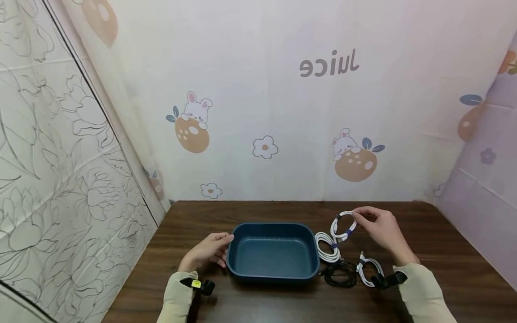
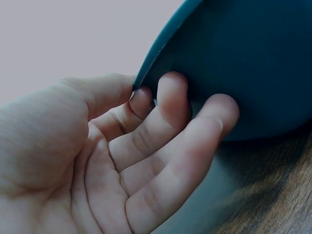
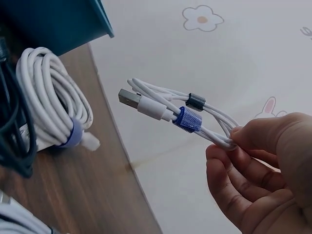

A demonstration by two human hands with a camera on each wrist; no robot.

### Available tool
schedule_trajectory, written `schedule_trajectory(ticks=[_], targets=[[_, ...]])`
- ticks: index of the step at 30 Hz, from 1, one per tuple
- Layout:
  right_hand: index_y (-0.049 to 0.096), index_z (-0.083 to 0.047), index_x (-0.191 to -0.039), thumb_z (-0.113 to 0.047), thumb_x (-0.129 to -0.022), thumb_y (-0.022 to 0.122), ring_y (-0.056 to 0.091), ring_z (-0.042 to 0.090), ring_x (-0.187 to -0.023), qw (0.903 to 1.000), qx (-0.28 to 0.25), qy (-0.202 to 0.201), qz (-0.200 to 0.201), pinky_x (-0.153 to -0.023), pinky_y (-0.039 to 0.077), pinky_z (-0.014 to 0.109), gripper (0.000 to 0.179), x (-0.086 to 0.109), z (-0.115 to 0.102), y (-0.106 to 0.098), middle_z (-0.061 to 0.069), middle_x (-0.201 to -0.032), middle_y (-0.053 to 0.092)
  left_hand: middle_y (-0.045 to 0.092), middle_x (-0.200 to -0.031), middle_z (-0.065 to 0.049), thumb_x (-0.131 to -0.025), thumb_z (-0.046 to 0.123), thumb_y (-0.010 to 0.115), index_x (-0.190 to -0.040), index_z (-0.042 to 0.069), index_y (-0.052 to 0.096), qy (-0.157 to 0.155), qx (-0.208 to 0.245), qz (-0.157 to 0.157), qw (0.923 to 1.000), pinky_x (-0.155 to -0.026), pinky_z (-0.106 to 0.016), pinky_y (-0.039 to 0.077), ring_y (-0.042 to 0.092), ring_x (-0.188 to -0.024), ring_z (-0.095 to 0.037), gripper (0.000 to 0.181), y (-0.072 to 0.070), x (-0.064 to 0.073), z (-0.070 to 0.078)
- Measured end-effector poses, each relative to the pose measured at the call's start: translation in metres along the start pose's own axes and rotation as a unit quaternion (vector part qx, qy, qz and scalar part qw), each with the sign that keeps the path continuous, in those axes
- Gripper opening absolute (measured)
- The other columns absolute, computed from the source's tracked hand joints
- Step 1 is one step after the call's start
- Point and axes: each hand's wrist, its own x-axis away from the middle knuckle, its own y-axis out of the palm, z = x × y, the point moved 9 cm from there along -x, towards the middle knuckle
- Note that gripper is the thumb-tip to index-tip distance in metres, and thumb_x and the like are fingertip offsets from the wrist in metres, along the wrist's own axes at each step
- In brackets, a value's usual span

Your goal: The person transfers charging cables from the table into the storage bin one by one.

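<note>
My left hand [image 1: 210,249] pinches the left rim of a dark teal rectangular tub [image 1: 272,258], thumb at the rim and curled fingers against the outer wall, as the left wrist view shows. Nothing lies inside the tub. Between thumb and fingertips, my right hand [image 1: 381,229] holds a coiled white USB cable [image 3: 161,105] by one end of its loop. Its metal plug points away from the hand, and a blue and a dark strap bind the coil. In the head view this coil hangs to the right of the tub, just behind a thicker white cable coil [image 1: 323,253].
A black cable coil [image 1: 339,274] lies by the tub's front right corner. Right of it is another white cable [image 1: 365,269], near my right wrist. The brown wooden table [image 1: 210,215] ends at a printed curtain [image 1: 262,89] behind, with more curtain at both sides.
</note>
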Motion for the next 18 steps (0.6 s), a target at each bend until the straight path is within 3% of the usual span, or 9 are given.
schedule_trajectory(ticks=[5,18], targets=[[0.077,-0.009,-0.110,-0.028,-0.102,0.067,0.057,-0.003,-0.075,1.0000,0.003,-0.006,-0.001,-0.057,0.047,0.025,0.023,-0.005,-0.005,0.001,0.015,-0.105,0.076,0.062,-0.072,-0.001,-0.109,0.039,0.052,-0.095,0.005,0.058,0.000,0.000,-0.001,1.0000,-0.058,-0.031,0.061,0.064,-0.060,-0.014,0.037,0.001,0.001,0.001],[0.077,-0.010,-0.112,-0.027,-0.101,0.068,0.056,-0.010,-0.086,0.9996,0.004,-0.026,-0.013,-0.067,0.052,0.022,0.022,-0.015,-0.018,0.009,0.013,-0.107,0.077,0.063,-0.072,-0.001,-0.109,0.039,0.052,-0.095,0.005,0.058,-0.006,0.013,-0.003,0.9999,-0.059,-0.032,0.062,0.066,-0.060,-0.014,0.037,-0.001,-0.001,-0.001]])
